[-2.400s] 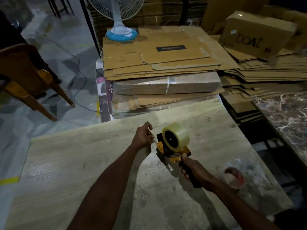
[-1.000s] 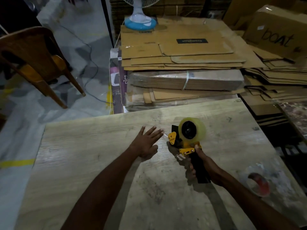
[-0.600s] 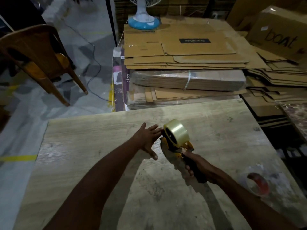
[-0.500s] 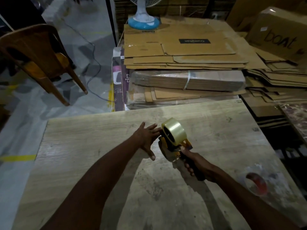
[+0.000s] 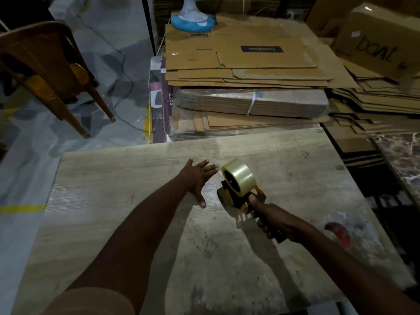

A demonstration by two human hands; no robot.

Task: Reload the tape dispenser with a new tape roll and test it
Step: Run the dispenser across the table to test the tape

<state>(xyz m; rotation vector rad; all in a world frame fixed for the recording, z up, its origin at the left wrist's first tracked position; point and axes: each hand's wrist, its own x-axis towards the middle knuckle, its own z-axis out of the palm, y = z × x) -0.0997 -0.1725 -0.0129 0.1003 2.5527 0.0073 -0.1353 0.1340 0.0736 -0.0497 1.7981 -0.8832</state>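
A yellow and black tape dispenser (image 5: 244, 200) carries a clear tape roll (image 5: 238, 177) on its hub. My right hand (image 5: 271, 218) grips the dispenser's black handle and tilts its front end down against the wooden tabletop (image 5: 141, 183). My left hand (image 5: 197, 178) lies flat with straight fingers on the table just left of the roll, fingertips close to the roll's edge. A red empty tape core (image 5: 339, 234) lies on the table to the right of my right forearm.
Stacks of flattened cardboard (image 5: 247, 64) lie beyond the table's far edge, with a "boAt" box (image 5: 377, 44) at the right. A fan's blue base (image 5: 193, 21) stands on the cardboard. A wooden chair (image 5: 47, 73) and a cable are on the floor at left.
The dispenser has tipped forward and come down onto the tabletop, sliding slightly toward me. My left hand went from pinching at the dispenser's front to lying flat beside it.
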